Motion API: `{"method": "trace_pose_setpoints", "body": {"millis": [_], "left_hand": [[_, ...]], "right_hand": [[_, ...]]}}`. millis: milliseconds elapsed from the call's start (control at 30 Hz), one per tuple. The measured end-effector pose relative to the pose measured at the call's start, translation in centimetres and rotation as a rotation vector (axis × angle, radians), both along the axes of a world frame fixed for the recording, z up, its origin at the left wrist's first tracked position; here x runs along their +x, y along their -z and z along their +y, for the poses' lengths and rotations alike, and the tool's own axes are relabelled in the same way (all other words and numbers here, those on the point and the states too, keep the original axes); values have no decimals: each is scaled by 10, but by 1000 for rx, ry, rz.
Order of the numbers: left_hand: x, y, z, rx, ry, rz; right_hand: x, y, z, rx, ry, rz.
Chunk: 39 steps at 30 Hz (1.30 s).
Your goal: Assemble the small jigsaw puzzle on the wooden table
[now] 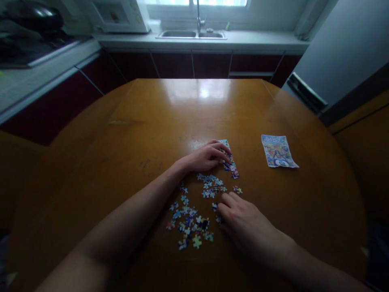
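Note:
My left hand lies over a narrow joined strip of jigsaw puzzle, its fingers stretched out and resting on the strip. Nearer to me, my right hand is closed, fingers curled down to the table. Its fingertips are hidden, so whatever they pinch does not show. Two puzzle pieces lie right beside those fingers. Between my arms is a loose pile of puzzle pieces, with a smaller cluster of mostly light blue pieces just below the strip. A few joined pieces sit above my right hand.
A creased colour picture sheet lies to the right on the wooden table. Beyond the table's far edge are a counter with a sink, a microwave and, at left, a stove with a pan. A fridge stands at right.

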<state>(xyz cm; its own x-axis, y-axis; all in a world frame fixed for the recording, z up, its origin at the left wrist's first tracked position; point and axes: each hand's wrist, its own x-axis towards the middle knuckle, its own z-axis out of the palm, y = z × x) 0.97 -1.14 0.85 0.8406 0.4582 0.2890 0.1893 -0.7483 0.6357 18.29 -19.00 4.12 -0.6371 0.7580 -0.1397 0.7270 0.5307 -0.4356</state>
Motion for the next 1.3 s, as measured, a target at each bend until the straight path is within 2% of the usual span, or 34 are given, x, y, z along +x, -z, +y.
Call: {"method": "trace_pose_setpoints", "body": {"millis": [233,300,367,433,533,633,767,1100,1300], "left_hand": [[1,-1,0,-6,-2,3],[0,0,0,-3,1,-7],[0,0,0,-3,0,-16],[0,1,1,-6,-4,-26],[0,2,2,-10,-7,-40],[-1,3,3,-8,-7,-49],[0,3,3,-18,-14,-39],[0,1,2,-12,-17,-49],[0,1,2,-13,-18,-52]], "right_hand": [[-1,-7,1,-54,-120,150],[2,-7,7,-98,-105,252],[8,-5,18,-157,-5,406],[16,0,33,-202,184,566],[31,11,58,-161,495,773],[41,22,75,-118,683,894],[42,29,79,-135,748,943],[37,26,75,-243,830,981],[38,29,77,-196,818,985]]}}
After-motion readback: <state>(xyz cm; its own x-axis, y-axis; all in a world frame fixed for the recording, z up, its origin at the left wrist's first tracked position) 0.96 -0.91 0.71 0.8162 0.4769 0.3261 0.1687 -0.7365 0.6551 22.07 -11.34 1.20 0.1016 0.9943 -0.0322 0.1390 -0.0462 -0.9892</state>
